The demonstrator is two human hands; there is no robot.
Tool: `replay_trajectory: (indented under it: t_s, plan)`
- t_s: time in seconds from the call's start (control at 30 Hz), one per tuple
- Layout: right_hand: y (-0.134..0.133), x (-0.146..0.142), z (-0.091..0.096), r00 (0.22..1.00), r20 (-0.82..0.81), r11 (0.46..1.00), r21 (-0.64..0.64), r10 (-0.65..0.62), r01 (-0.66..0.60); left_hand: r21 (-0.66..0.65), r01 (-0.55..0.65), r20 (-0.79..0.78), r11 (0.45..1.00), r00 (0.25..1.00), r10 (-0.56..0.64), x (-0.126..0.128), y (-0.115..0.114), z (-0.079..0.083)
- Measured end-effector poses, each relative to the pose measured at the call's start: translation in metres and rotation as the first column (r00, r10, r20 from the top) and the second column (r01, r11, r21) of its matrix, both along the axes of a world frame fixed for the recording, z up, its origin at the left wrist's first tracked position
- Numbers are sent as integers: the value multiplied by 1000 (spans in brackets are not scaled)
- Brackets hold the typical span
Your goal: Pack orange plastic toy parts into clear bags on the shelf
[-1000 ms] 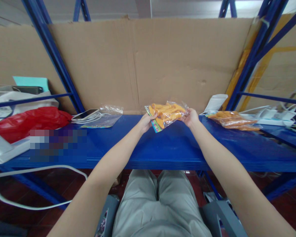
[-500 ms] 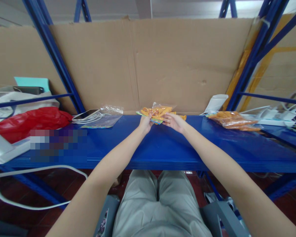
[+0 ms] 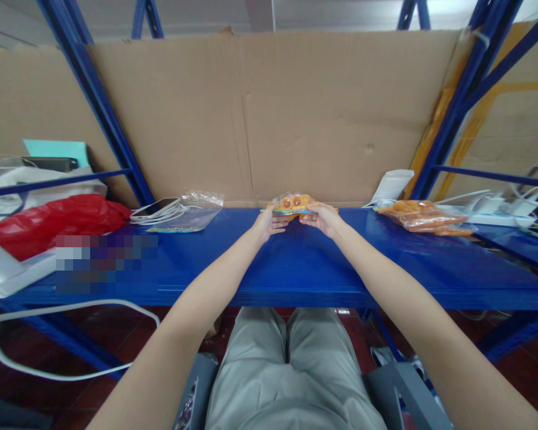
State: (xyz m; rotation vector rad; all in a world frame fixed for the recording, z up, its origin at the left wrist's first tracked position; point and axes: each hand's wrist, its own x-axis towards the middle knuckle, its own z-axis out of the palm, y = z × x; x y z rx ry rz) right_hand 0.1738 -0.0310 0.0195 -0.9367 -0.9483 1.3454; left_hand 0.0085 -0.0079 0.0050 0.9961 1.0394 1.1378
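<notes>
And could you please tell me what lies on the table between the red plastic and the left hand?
In the head view, from red plastic to left hand: a white cable and a dark flat device, then a clear bag.

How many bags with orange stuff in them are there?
2 that I see: the held bag, in the left hand and right hand, and the other bag, on the blue table to the right. More may hide underneath.

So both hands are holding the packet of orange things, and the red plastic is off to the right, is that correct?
Not quite: the head view shows the red plastic off to the left. The left hand and right hand are indeed both holding the packet of orange things.
</notes>
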Motion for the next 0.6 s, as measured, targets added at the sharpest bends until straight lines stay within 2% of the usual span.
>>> replay_trajectory:
  t_s: [0.13, 0.27, 0.37, 0.47, 0.53, 0.6]
  plan:
    - [1, 1, 0, 996, 68, 998, -19, -60, 62, 34, -129, -83, 991, 988, 131, 0, -6, 6]
    - [2, 3, -1, 976, 208, 991, -98, -64, 86, 129, -263, -163, 956, 946, 282, 4, -7, 9]
    - [0, 9, 0, 952, 305, 985, -166, 6, 47, 187, -277, -163, 943, 938, 307, 4, -5, 8]
    - [-2, 14, 1, 929, 359, 975, -223, 89, -7, 176, -284, -208, 943, 925, 318, -1, 0, 7]
    - [-1, 15, 4, 935, 345, 974, -226, 84, -4, 159, -281, -270, 946, 910, 315, -5, 5, 10]
    - [5, 13, 11, 957, 289, 981, -193, 29, 29, 158, -262, -325, 952, 897, 301, -8, 13, 20]
